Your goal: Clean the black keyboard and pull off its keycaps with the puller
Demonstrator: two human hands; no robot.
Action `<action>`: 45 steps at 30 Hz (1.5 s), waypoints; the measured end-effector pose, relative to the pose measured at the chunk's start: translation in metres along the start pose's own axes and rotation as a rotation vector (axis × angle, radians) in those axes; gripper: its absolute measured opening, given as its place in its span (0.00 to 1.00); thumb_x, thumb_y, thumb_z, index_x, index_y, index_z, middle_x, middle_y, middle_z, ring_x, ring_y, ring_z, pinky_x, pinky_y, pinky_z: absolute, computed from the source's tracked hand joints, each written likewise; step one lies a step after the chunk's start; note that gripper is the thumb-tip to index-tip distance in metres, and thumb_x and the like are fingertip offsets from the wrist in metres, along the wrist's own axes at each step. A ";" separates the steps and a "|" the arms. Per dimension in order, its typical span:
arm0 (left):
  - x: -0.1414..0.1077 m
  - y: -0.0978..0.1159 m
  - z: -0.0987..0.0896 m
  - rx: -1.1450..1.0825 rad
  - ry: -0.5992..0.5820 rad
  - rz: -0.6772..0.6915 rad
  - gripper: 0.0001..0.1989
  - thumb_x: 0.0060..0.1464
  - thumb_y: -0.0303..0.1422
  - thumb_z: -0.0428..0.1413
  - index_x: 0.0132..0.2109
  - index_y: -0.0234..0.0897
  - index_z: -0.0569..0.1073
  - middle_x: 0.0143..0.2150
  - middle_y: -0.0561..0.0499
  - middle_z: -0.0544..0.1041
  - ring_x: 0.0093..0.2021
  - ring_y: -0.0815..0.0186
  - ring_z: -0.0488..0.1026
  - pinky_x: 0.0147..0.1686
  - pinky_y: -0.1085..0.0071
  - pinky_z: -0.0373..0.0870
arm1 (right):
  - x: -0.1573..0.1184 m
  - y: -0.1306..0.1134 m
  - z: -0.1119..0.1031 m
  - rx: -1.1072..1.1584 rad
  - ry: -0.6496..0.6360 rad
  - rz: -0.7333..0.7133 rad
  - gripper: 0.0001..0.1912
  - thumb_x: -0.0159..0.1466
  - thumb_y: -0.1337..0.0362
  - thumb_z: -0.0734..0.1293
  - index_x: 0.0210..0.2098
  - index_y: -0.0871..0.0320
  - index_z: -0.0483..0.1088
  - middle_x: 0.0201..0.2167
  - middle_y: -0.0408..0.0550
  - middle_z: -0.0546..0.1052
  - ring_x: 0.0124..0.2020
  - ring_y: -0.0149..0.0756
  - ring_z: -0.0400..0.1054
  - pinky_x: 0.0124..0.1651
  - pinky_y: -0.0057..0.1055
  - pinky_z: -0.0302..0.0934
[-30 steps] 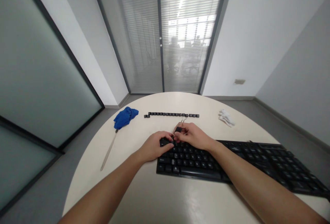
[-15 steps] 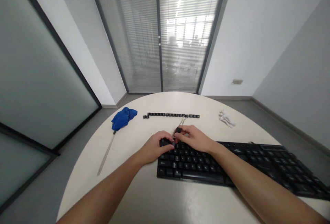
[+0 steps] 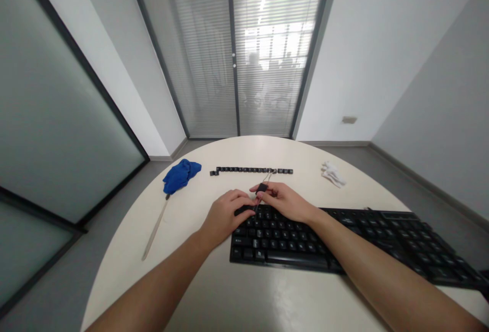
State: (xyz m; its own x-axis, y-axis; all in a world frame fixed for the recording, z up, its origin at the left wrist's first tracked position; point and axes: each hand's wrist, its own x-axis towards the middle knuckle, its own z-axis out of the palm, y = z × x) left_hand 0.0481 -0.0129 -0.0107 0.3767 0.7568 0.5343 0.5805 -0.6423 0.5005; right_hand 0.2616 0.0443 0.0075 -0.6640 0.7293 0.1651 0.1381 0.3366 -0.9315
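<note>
A black keyboard (image 3: 298,258) lies on the table under my hands. My right hand (image 3: 284,199) grips a wire keycap puller (image 3: 262,188) by its dark middle. One pair of the puller's wires points up and away, and its other end reaches down to the keyboard's upper left corner. There my left hand (image 3: 229,215) rests, thumb and fingers brought together around the lower tip of the puller. What lies between those fingertips is too small to make out. Beyond the hands, a row of loose black keycaps (image 3: 244,169) sits on the table.
On the left of the round white table (image 3: 191,281) lies a blue cloth duster (image 3: 181,175) with a pale handle. A crumpled white glove or cloth (image 3: 332,174) rests at the right. Glass partitions with blinds stand behind the table.
My right hand and the puller have tipped and lifted slightly, with a finger now extended toward the left. My left hand stays at the keyboard's corner, its fingers a little shifted.
</note>
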 end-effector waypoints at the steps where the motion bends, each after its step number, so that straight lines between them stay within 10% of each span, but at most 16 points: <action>1: 0.000 0.001 -0.001 0.058 0.001 0.023 0.07 0.59 0.33 0.60 0.45 0.42 0.77 0.44 0.50 0.77 0.45 0.63 0.73 0.47 0.64 0.70 | 0.000 0.001 0.000 -0.005 0.006 0.004 0.19 0.68 0.54 0.64 0.51 0.60 0.72 0.38 0.50 0.80 0.40 0.39 0.74 0.46 0.36 0.66; 15: 0.002 0.008 -0.007 0.300 -0.042 0.252 0.08 0.64 0.35 0.55 0.47 0.40 0.75 0.42 0.50 0.78 0.41 0.64 0.73 0.40 0.67 0.70 | -0.001 -0.004 0.004 -0.035 -0.007 -0.044 0.14 0.69 0.56 0.63 0.46 0.58 0.70 0.33 0.46 0.78 0.37 0.37 0.72 0.42 0.34 0.64; 29: 0.001 -0.033 -0.011 0.200 0.171 -0.322 0.06 0.59 0.32 0.58 0.44 0.42 0.75 0.42 0.52 0.77 0.39 0.64 0.72 0.43 0.65 0.69 | 0.004 0.004 0.001 -0.004 0.098 0.017 0.17 0.68 0.52 0.63 0.45 0.60 0.69 0.31 0.48 0.79 0.34 0.35 0.73 0.41 0.33 0.64; 45: 0.029 -0.062 -0.012 0.614 0.139 -0.363 0.06 0.56 0.32 0.59 0.41 0.42 0.79 0.47 0.45 0.76 0.51 0.52 0.67 0.50 0.57 0.68 | 0.005 0.008 0.000 -0.007 0.079 -0.015 0.18 0.68 0.51 0.63 0.45 0.61 0.69 0.31 0.49 0.78 0.34 0.35 0.72 0.41 0.33 0.65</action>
State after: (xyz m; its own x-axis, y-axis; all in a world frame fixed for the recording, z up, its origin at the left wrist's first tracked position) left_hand 0.0145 0.0471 -0.0182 0.0117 0.8605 0.5093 0.9674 -0.1386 0.2120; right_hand 0.2590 0.0507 0.0011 -0.6060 0.7687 0.2046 0.1336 0.3519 -0.9264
